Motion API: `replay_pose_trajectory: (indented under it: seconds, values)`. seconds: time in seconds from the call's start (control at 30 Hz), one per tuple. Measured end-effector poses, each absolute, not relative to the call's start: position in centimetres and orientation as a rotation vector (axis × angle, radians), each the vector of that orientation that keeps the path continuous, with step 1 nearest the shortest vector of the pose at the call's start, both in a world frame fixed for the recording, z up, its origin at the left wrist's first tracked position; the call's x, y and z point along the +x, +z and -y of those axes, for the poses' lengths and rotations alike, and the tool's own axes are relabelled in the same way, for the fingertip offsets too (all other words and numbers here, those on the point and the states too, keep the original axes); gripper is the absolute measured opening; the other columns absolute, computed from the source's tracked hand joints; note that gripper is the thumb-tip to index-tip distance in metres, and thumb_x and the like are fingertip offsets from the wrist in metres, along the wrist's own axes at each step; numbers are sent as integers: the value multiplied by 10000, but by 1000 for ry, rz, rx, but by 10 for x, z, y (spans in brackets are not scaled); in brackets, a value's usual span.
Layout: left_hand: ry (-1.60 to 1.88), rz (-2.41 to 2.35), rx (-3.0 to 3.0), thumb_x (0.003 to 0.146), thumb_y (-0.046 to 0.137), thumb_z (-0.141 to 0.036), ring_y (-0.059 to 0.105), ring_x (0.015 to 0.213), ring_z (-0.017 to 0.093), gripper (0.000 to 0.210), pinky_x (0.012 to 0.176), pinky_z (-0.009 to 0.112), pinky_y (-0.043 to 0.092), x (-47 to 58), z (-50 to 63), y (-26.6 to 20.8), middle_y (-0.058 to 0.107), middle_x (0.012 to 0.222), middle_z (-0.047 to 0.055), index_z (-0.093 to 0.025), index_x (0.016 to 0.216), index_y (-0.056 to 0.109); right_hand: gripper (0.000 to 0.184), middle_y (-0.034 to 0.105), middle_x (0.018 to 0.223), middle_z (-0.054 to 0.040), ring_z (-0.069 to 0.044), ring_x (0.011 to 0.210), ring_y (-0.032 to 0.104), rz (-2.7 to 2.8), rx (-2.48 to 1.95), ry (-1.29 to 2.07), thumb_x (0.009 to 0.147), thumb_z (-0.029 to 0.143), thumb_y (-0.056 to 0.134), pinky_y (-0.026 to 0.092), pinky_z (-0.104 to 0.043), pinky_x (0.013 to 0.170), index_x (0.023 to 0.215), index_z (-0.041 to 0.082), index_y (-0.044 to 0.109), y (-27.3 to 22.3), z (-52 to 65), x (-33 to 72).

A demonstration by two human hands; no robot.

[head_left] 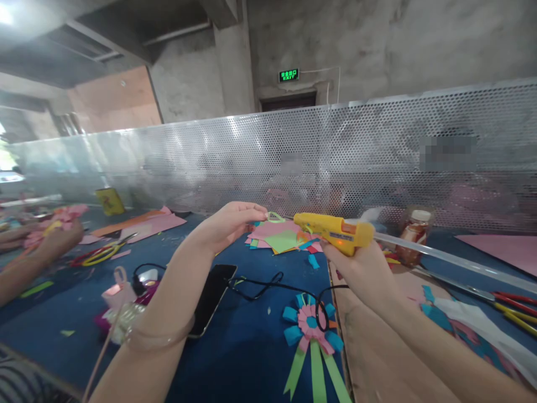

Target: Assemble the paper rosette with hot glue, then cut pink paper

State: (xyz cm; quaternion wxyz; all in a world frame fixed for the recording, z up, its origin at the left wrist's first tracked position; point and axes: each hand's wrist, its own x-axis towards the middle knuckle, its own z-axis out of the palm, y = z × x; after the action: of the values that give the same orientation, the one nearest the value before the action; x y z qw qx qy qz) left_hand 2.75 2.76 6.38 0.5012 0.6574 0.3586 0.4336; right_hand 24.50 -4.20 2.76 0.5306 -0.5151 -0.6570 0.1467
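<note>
My right hand (356,268) is wrapped round the handle of a yellow hot glue gun (331,226), its nozzle pointing left. A long clear glue stick (444,257) sticks out of its back end. Between the pinched fingertips of my left hand (237,221) is a small light-green paper loop (274,216), just left of the nozzle. Under the two hands lies a pile of coloured paper (283,238). Nearer to me rests a paper rosette (311,323) in pink and blue with green ribbon tails; a black cord crosses it.
A smartphone (212,299) lies beneath my left forearm. Scissors (104,253) lie to the left, and more scissors (495,296) at the right. A bottle (414,238) stands behind my right hand. Cardboard (373,358) covers the right side. At far left, another person's hand (62,243) holds pink paper.
</note>
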Motion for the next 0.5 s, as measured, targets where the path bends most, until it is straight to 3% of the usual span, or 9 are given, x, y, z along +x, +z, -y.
replay_pose_trajectory:
  seconds: [0.33, 0.5]
  values:
    - [1065, -860, 1568, 644, 677, -248, 505, 743, 124, 130, 638, 238, 389, 24, -31, 63, 609, 795, 44, -158, 737, 689, 200, 639, 750, -16, -147, 654, 578, 1609, -1196, 386, 724, 250, 536, 463, -239, 575, 880, 169, 630, 28, 44, 245]
    - [1078, -882, 1593, 646, 659, -250, 521, 738, 138, 127, 623, 253, 393, 26, -33, 61, 625, 798, 60, -167, 735, 694, 227, 592, 607, 2, -102, 451, 498, 1608, -1307, 480, 742, 313, 547, 418, -221, 438, 879, 150, 627, 34, 38, 249]
